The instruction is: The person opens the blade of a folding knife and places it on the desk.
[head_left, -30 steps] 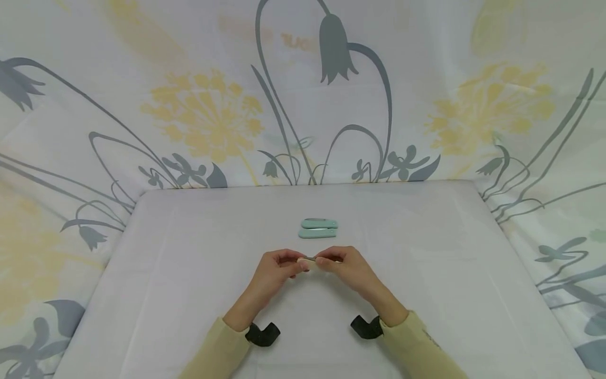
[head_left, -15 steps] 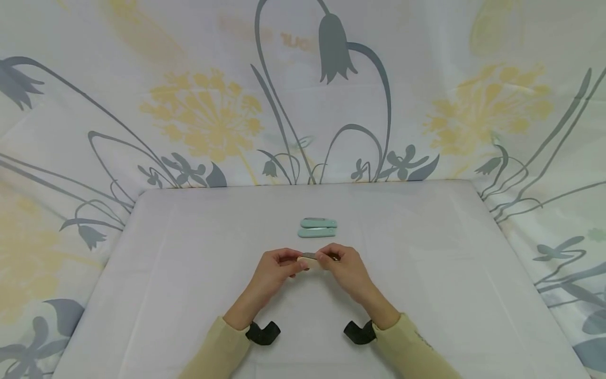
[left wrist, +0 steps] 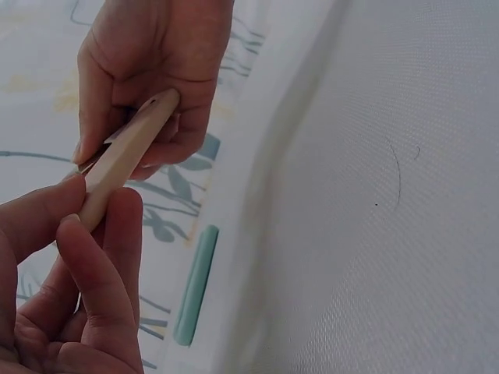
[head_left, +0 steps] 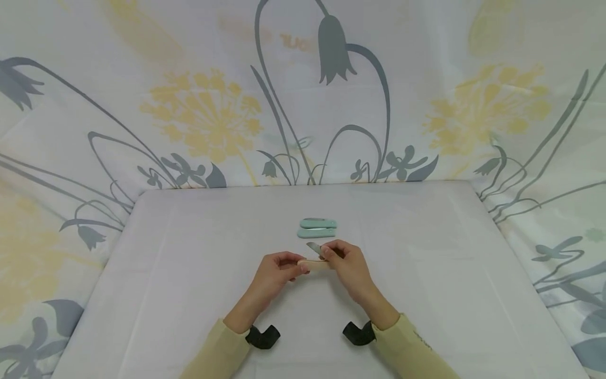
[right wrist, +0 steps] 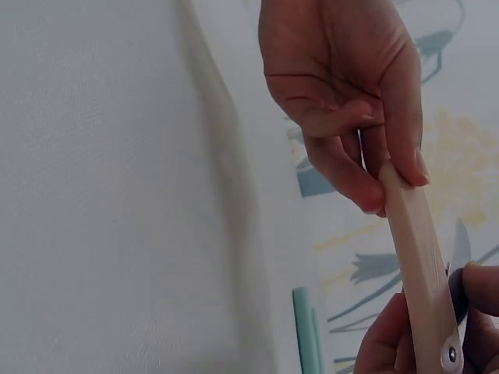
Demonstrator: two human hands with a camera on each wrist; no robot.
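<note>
A folding knife with a pale cream handle (head_left: 316,264) is held above the table between both hands. My left hand (head_left: 276,272) pinches the handle's free end between thumb and fingers, also seen in the left wrist view. At the pivot end, my right hand (head_left: 347,266) pinches the metal blade (head_left: 314,247) near its base. The blade stands out at an angle from the handle, its tip pointing up and left. In the right wrist view a round pivot pin (right wrist: 451,355) shows on the handle (right wrist: 417,257); the right fingers partly hide the blade's base.
Two teal folded pocket knives, a far one (head_left: 319,223) and a nearer one (head_left: 316,232), lie side by side just beyond the hands. The white table (head_left: 189,237) meets a flower-patterned cloth (head_left: 303,105) at the back and sides.
The blade has swung up out of the cream handle, from nearly folded to clearly angled. My right hand has shifted slightly left and turned with it. The left hand stays in place.
</note>
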